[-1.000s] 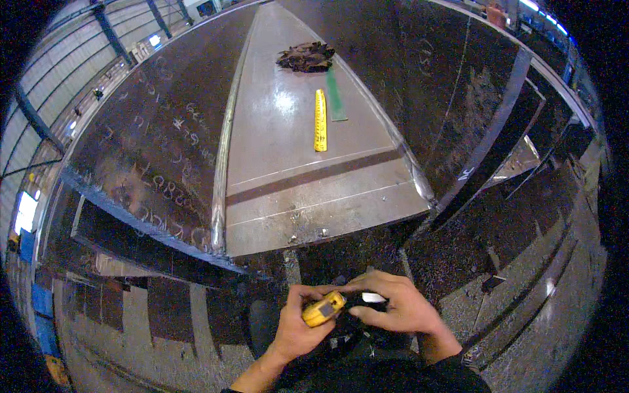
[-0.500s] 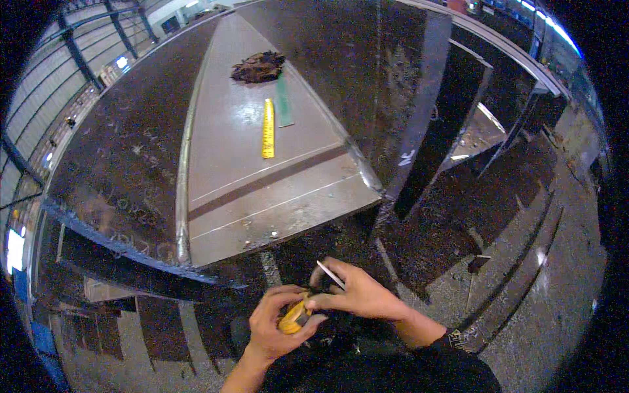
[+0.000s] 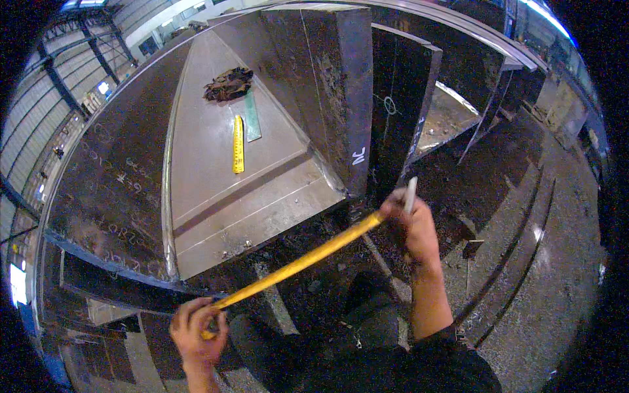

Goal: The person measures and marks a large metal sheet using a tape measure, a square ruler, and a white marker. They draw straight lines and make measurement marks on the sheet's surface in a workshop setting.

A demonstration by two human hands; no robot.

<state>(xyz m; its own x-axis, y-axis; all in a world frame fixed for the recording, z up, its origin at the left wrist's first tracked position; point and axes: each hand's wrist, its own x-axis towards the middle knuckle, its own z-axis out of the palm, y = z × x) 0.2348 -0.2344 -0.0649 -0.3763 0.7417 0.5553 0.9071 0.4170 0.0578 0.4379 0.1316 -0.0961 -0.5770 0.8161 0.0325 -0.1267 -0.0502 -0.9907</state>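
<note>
A yellow tape measure blade [image 3: 304,261] is stretched out between my two hands. My left hand [image 3: 196,331] grips the tape's case low at the left, mostly hidden inside my fingers. My right hand [image 3: 409,223] pinches the free end of the blade near the foot of a dark upright steel plate [image 3: 341,92], and also holds a thin white marker [image 3: 411,194] sticking up between the fingers. Beyond the blade lies a grey steel flange [image 3: 255,196].
On the flange farther off lie a yellow ruler [image 3: 238,144], a green ruler [image 3: 251,116] and a dark pair of gloves [image 3: 227,83]. Chalk marks cover the plate at the left [image 3: 111,190]. More upright plates [image 3: 403,98] stand at right; gritty floor [image 3: 524,281] lies beyond.
The hands were together on the tape case. Now they have parted: my right hand drew the blade out up and rightward, my left stayed low with the case. The view has shifted.
</note>
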